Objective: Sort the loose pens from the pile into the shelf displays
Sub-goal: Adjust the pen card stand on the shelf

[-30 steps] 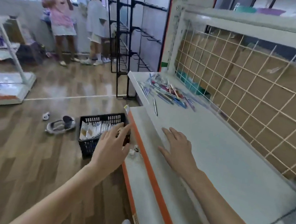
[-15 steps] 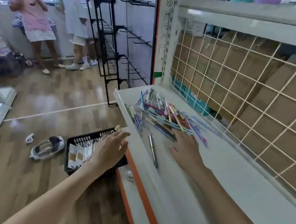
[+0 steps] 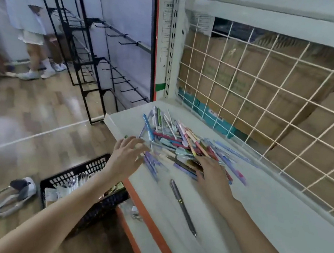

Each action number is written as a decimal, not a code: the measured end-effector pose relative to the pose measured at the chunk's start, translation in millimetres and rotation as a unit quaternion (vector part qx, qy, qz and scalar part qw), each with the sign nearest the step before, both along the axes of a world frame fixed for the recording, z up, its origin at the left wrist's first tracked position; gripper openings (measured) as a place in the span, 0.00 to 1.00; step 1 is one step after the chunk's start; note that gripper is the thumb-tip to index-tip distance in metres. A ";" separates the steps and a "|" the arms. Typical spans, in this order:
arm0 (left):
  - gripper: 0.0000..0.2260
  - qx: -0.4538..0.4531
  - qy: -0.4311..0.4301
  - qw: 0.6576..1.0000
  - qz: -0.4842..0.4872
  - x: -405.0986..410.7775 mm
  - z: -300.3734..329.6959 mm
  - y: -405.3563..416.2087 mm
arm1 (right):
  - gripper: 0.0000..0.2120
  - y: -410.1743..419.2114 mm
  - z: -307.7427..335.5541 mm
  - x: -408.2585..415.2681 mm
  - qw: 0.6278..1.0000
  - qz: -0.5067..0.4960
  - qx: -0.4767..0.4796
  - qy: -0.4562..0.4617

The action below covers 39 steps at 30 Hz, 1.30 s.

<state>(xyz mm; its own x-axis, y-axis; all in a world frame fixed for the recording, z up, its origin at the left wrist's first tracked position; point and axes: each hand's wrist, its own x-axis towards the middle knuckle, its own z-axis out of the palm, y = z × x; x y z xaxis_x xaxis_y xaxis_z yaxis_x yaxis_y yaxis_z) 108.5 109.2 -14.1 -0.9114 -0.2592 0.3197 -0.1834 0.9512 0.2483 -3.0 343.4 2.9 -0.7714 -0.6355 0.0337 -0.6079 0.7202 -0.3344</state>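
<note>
A pile of loose pens (image 3: 177, 141) in blue, purple, pink and green lies at the far left end of the white shelf (image 3: 276, 216). One grey pen (image 3: 183, 207) lies apart, nearer to me. My left hand (image 3: 127, 156) reaches over the shelf's front edge, fingers spread and touching the pile's left side. My right hand (image 3: 213, 176) lies flat on the pile's near right edge, fingers straight over several pens. Neither hand grips a pen.
A white wire grid (image 3: 267, 100) backs the shelf, with cardboard boxes behind it. A black basket (image 3: 78, 181) of packaged goods sits on the wooden floor below, beside shoes (image 3: 8, 197). A black hook rack (image 3: 91, 56) and two standing people are at the far left.
I have moved closer to the pile. Both hands went forward along the shelf: the right hand onto the pens, the left hand up from the basket side to the pile's left edge.
</note>
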 end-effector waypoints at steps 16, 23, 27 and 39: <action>0.10 0.076 -0.116 0.974 -0.180 -52.9 13.3 -73.8 | 0.09 -29.8 6.9 -12.7 0.995 -0.098 0.031 0.000; 0.16 0.320 -0.023 0.927 -0.197 -55.6 35.8 -64.9 | 0.06 -48.3 19.7 -3.9 0.984 -0.120 -0.130 -0.035; 0.19 0.509 0.028 0.837 -0.198 -57.4 50.8 -47.8 | 0.06 -60.7 28.7 6.3 0.953 -0.157 -0.249 -0.067; 0.16 0.665 0.044 0.698 -0.262 -77.8 67.7 46.8 | 0.08 -10.9 43.0 46.8 0.743 -0.267 -0.565 -0.241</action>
